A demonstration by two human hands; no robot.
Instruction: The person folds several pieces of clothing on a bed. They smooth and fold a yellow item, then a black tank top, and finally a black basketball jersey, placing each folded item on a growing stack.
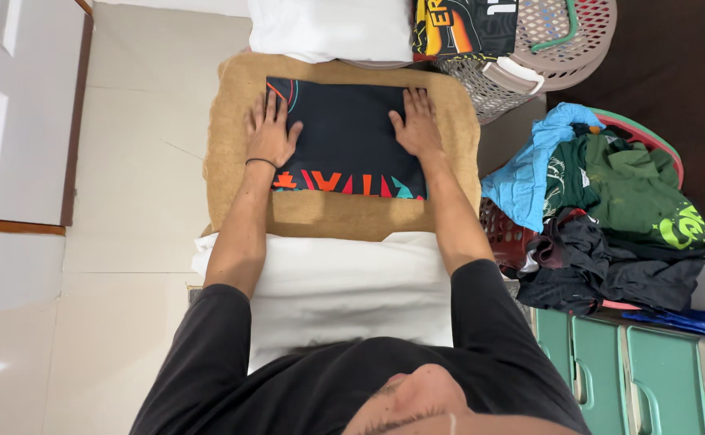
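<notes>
A folded black garment [346, 133] with red, orange and teal patterns lies flat on a tan towel-covered surface [320, 216]. My left hand [270, 129] presses palm-down on the garment's left edge, fingers spread, a dark band on the wrist. At the garment's right side my right hand [417, 122] lies flat in the same way. Neither hand grips anything.
A white cloth [344, 278] covers the near part of the surface. A laundry basket [610, 201] heaped with blue, green and dark clothes stands at right, above green drawers [642, 362]. Farther off are a folded black-and-orange garment [464, 26], a beige plastic basket [558, 40] and a white pillow [328, 28].
</notes>
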